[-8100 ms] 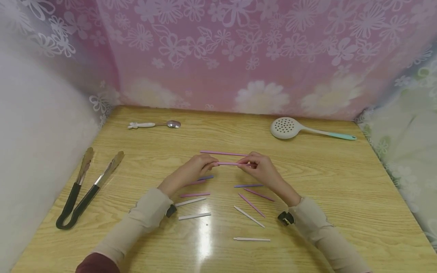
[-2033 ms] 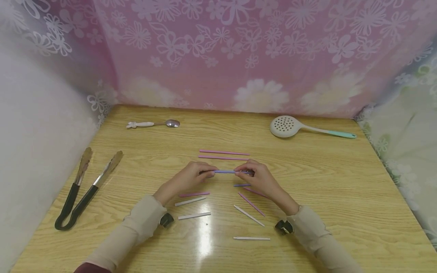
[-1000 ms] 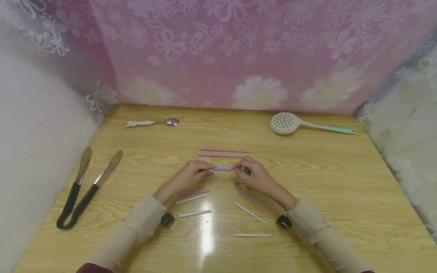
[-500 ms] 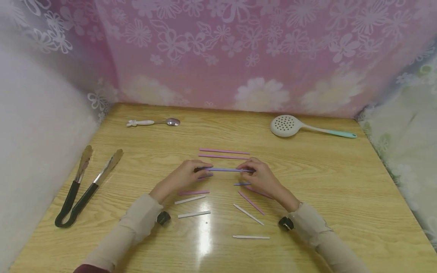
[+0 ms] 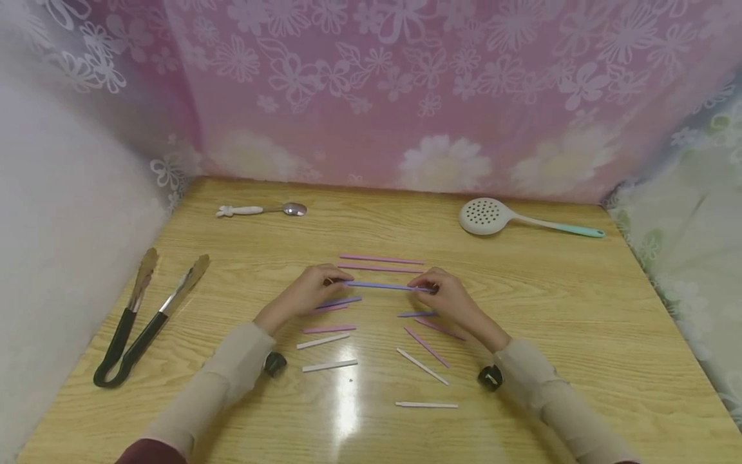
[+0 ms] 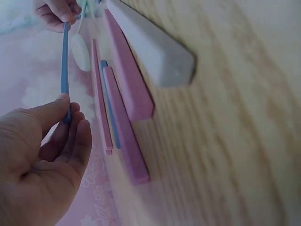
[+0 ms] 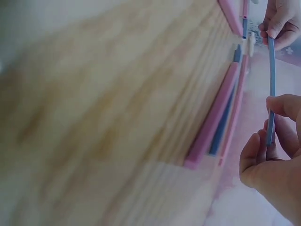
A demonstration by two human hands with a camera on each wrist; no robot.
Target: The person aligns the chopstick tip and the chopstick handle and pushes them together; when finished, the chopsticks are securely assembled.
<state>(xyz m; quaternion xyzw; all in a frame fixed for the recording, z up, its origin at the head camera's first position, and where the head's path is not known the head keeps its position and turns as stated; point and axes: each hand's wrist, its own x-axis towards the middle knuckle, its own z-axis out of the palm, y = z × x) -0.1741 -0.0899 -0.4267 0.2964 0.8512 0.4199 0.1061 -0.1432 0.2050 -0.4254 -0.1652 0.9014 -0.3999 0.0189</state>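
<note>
A long, thin blue chopstick (image 5: 379,285) is held level above the table by both hands, one at each end. My left hand (image 5: 313,288) pinches its left end between thumb and fingers; in the left wrist view the thumb presses near the tip of the blue chopstick (image 6: 65,61). My right hand (image 5: 446,296) pinches the other end, and the right wrist view shows the tip of the blue chopstick (image 7: 272,70) passing between thumb and fingers. Just beyond lie two long pink chopsticks, a farther one (image 5: 381,259) and a nearer one (image 5: 379,267), side by side.
Short blue, pink and white stick pieces lie in two columns, including a left white piece (image 5: 330,366) and a right white piece (image 5: 427,405). Tongs (image 5: 130,348) lie at left, a spoon (image 5: 249,210) at back left, a skimmer (image 5: 485,216) at back right.
Eight seconds ago a pink stick was in my hands; it now lies beside the other long pink one. The hands took up the blue chopstick and have moved apart along it to its ends.
</note>
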